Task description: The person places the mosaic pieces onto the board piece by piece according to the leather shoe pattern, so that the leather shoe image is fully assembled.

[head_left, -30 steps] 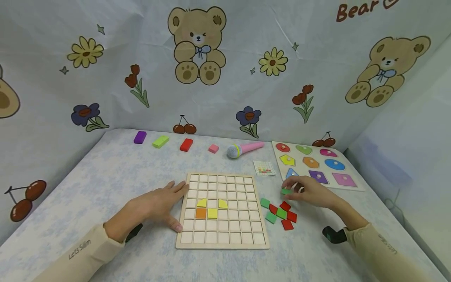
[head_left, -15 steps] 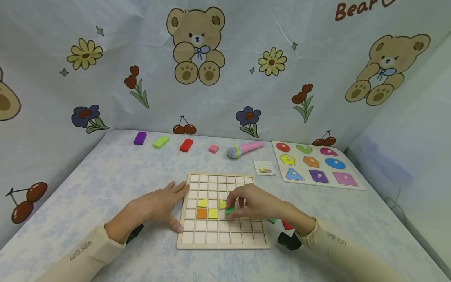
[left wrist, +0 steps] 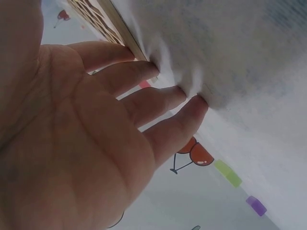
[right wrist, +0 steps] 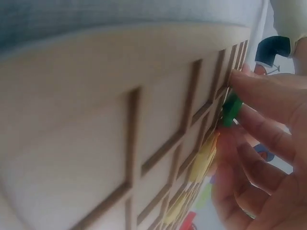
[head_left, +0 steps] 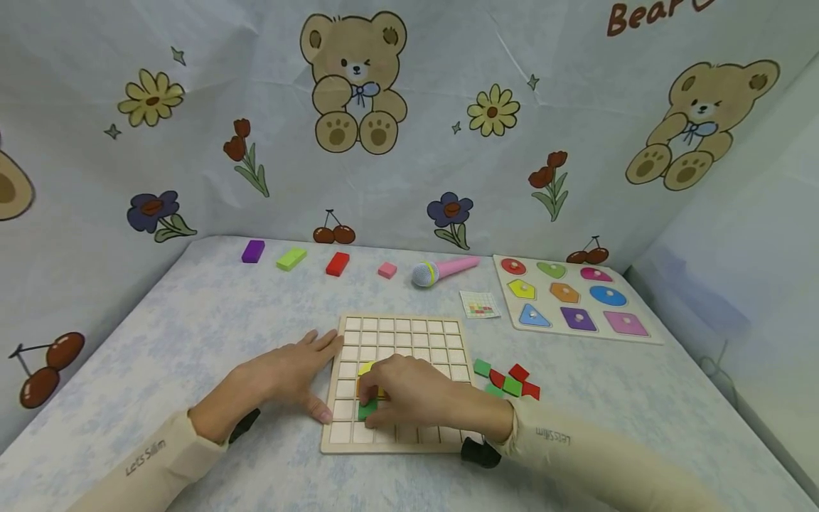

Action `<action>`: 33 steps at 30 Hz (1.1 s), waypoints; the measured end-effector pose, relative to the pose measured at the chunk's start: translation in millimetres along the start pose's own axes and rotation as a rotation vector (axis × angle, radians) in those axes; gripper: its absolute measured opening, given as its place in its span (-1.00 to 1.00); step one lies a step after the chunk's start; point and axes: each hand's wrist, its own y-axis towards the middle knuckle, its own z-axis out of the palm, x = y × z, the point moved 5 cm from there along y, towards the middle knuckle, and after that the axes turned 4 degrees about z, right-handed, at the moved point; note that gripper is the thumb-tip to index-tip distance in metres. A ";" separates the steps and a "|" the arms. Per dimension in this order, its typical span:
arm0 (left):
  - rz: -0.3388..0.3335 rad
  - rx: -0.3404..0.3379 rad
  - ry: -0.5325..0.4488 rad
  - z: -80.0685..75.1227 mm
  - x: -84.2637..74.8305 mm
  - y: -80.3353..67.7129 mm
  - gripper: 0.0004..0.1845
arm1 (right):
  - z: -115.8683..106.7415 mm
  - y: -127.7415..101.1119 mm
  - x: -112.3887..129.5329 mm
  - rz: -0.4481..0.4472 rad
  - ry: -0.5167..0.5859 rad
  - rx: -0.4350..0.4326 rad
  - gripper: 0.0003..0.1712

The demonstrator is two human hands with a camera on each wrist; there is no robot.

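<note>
A wooden grid board lies on the table, and my left hand rests flat along its left edge. In the left wrist view the straight fingertips touch the table beside the board. Over the board's lower left part, my right hand pinches a green square tile between thumb and fingers, at a cell in the second column. The right wrist view has this green tile at the grid surface. Yellow tiles sit in cells close by, largely hidden by the hand in the head view.
Loose red and green tiles lie right of the board. Behind are a small pattern card, a shape puzzle, a pink toy microphone, and purple, lime, red and pink blocks.
From the loose tiles, my right hand has carried the green tile left across the board to the lower left cells. The left hand has stayed in place.
</note>
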 end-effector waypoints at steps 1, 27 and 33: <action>-0.002 0.002 -0.001 0.2 0.0 0.0 0.35 | 0.8 0.5 1.0 0.004 -0.011 -0.004 -0.83; -0.006 0.004 0.004 -0.1 1.7 0.5 0.34 | -10.6 -34.8 -6.9 -0.078 -0.213 0.089 -0.54; -0.015 0.008 0.012 1.4 2.3 1.3 0.32 | -32.1 -60.2 -60.2 0.114 -0.003 0.077 -0.52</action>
